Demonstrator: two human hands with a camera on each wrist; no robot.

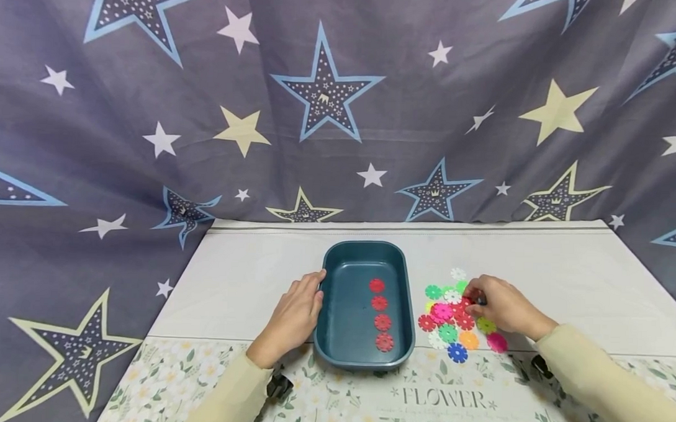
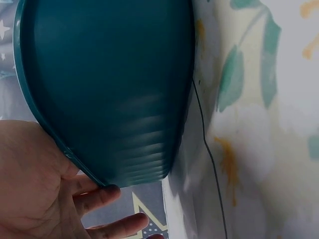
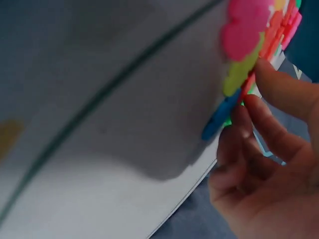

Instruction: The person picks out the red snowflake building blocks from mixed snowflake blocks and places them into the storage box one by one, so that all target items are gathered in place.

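A dark teal rectangular tray (image 1: pixel 341 354) stands in the middle of the table, with several red notched plastic discs (image 1: pixel 382 322) in a column inside it, right of centre. My left hand (image 1: pixel 294 312) rests against the tray's left rim, its fingers extended; in the left wrist view fingertips (image 2: pixel 112 191) touch the tray's edge. To the right of the tray lies a loose pile of notched discs (image 1: pixel 448 333) in several colours. At that pile's right side my right hand (image 1: pixel 505 304) pinches a red disc (image 3: pixel 246 85) between thumb and index finger. Neighbouring discs partly hide it.
A blue disc (image 1: pixel 457 352) and a pink disc (image 1: pixel 497 342) lie at the pile's near edge. The tablecloth (image 1: pixel 443 398) is white behind and flower-printed in front. A grey curtain with stars (image 1: pixel 322 173) hangs behind the table.
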